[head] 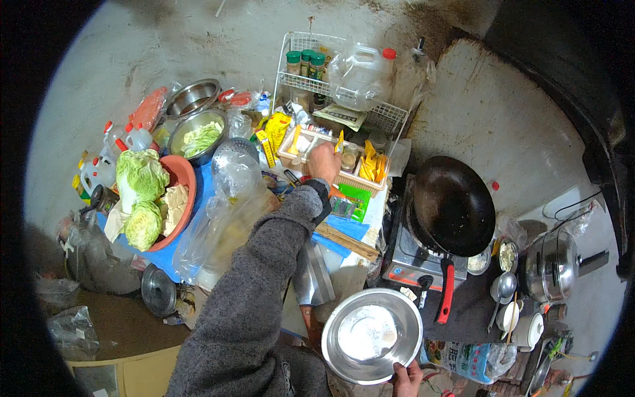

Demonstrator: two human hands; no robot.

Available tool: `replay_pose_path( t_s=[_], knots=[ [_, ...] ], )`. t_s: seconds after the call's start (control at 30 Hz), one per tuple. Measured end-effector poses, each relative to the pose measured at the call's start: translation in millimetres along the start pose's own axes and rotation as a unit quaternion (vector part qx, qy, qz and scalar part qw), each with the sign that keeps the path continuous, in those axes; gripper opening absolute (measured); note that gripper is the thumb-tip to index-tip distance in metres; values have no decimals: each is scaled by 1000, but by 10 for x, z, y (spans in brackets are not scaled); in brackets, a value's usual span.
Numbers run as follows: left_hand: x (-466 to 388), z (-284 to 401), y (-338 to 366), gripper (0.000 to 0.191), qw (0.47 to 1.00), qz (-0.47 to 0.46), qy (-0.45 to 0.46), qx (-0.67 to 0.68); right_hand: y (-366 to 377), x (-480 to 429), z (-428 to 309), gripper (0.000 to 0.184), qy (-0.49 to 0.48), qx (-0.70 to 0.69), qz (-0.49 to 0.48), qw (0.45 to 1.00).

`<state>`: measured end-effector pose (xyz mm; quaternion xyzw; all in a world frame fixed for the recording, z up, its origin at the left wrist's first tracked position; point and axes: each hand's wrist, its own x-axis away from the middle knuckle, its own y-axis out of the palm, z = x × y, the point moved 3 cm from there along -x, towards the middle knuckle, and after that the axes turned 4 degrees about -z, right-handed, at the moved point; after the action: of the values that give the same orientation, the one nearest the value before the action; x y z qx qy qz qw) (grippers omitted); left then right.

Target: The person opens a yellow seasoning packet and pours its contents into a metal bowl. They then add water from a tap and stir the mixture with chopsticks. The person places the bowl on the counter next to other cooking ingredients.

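My left hand (325, 163) reaches into a divided plastic seasoning box (369, 185). Its fingertips are hidden, so what they touch cannot be told. A yellow spoon (296, 141) stands in white powder at the box's left end; a glass jar (349, 160) and yellow packets (373, 164) stand to the right of the hand. At the lower edge my right hand (408, 379) grips the rim of a stainless steel basin (367, 336), which holds a little pale powder or grains at its bottom.
A black wok (454, 208) with a red handle sits tilted on a gas stove (421, 268). Left, a red-brown basin (191, 198) holds cabbages and tofu-like pieces. Behind the box rises a white wire rack (297, 79). A wide cleaver-like blade (312, 273) lies near my forearm.
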<state>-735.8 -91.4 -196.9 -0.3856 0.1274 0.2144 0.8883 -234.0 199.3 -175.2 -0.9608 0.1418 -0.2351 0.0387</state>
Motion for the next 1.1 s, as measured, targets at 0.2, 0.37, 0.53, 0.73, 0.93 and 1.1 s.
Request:
replay_pose_path(
  t_s=[0.2, 0.37, 0.53, 0.73, 0.93, 1.1],
  knots=[
    [-53, -92, 118, 18, 995, -90, 31, -25, 97, 35, -38, 21, 8, 5, -2, 1000],
    [-81, -176, 135, 16, 989, -122, 39, -74, 63, -4, 9, 27, 21, 3, 55, 998],
    [26, 71, -374, 20, 996, -84, -3, -36, -26, -189, 131, 27, -20, -15, -29, 999],
    [922, 953, -1839, 42, 918, -246, -59, 305, 17, -421, 56, 27, -122, -3, -97, 988],
    [2589, 877, -3442, 41, 894, -365, -122, 229, 363, -379, -295, 30, -104, 57, -206, 971],
    [3765, 35, -4265, 38, 845, -331, -330, 259, 1007, 14, -477, 29, -105, 73, -276, 953]
  ],
)
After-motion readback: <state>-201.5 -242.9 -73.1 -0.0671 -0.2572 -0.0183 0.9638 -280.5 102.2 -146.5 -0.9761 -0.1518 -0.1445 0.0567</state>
